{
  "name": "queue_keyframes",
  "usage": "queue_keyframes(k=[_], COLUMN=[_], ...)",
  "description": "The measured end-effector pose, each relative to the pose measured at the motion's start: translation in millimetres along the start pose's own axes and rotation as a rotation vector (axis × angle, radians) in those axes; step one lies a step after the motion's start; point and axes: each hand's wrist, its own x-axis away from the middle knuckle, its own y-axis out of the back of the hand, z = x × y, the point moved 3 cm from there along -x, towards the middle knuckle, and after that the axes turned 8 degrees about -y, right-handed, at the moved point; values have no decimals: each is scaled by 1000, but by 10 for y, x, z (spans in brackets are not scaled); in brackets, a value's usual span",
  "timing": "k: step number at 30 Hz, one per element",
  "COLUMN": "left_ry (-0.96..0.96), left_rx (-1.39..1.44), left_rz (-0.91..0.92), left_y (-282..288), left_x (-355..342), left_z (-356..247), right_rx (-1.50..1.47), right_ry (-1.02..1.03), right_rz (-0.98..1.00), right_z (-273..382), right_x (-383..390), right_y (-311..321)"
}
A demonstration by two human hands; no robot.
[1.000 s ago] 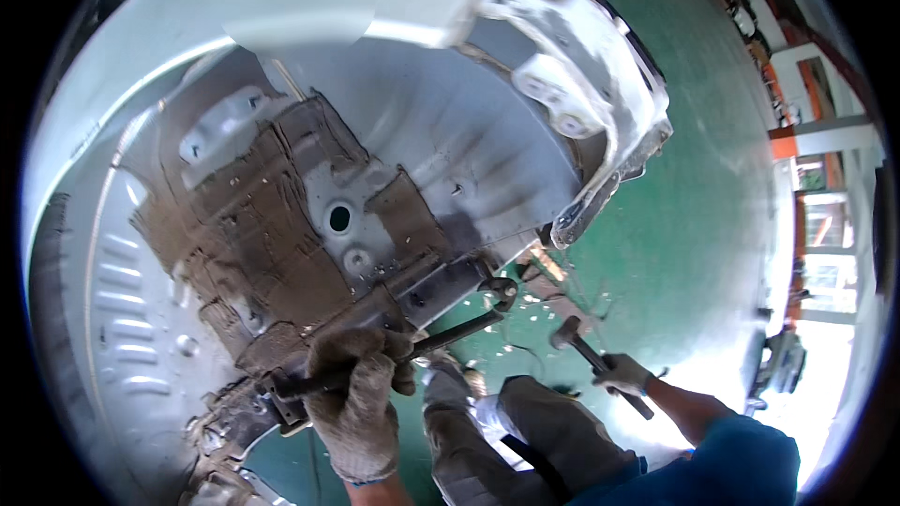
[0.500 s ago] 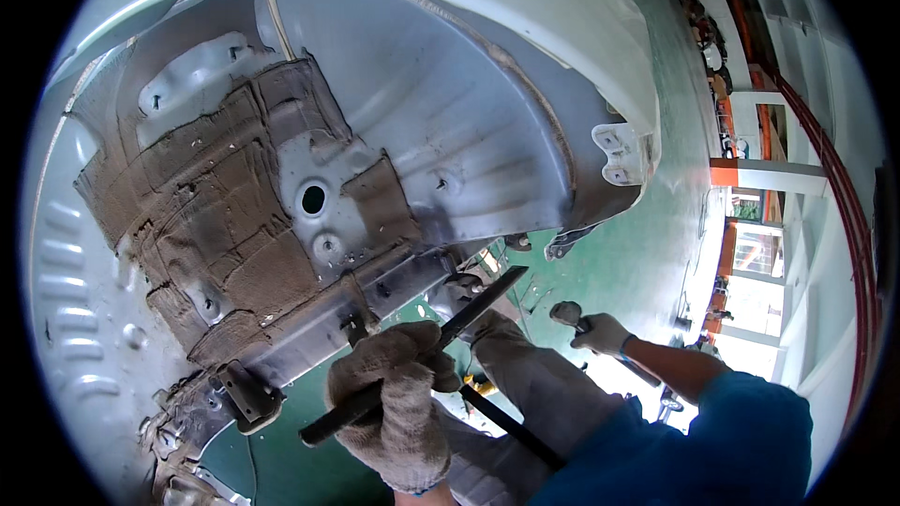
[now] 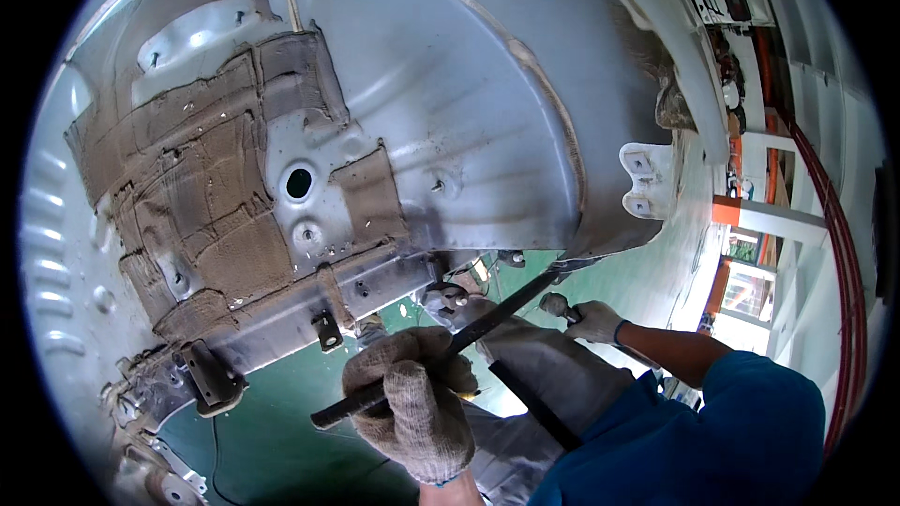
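My left hand [image 3: 412, 403], in a worn knit work glove, is closed around a dark flat metal bar [image 3: 506, 307]. The bar slants up to the right, and its far tip meets the lower end of the arch rim of a grey car wheel well [image 3: 469, 131]. My right hand [image 3: 594, 323], also gloved, grips a hammer [image 3: 555, 305] to the right of the bar. The hammer's head is up beside the bar, with a gap between them, and part of its handle is hidden by the glove and forearm.
Brown sealant patches [image 3: 234, 244] cover part of the wheel well. A metal rail [image 3: 375, 281] runs along its lower edge, with a bracket [image 3: 211, 379] sticking down. A white bracket [image 3: 649, 183] sits at the panel's right end. Green floor [image 3: 281, 440] lies below.
The bar's tip has come up against the lower end of the arch rim. The hammer and my right hand now appear slightly nearer the bar. The view has shifted closer to the wheel well.
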Motion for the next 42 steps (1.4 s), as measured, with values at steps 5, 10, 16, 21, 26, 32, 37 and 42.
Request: queue_keyframes(k=[5, 10, 16, 21, 26, 32, 37, 42], left_ry=[-12, -23, -78, -103, -103, 2, 68, 8], left_rx=[50, 37, -21, -130, -111, -47, 25, -2], left_rz=[12, 57, 77, 106, 75, -84, -171, -77], left_y=[24, -34, -120, -270, -238, -99, 43, -106], left_x=[-4, -54, -123, -95, -125, -156, -194, -122], left_z=[149, 97, 78, -68, -29, 41, 74, 56], right_rx=[-78, -87, -119, -127, 6, 3, -16, -15], right_ry=[-90, -96, -55, -51, -6, -22, -40, -43], right_rz=[72, 68, 62, 85, 61, 68, 70, 52], right_z=[18, -45, -47, -74, -96, -124, -115, -31], right_x=[82, 64, 22, 8, -32, -25, -28, -7], right_y=[150, 213, 163, 121, 109, 107, 122, 154])
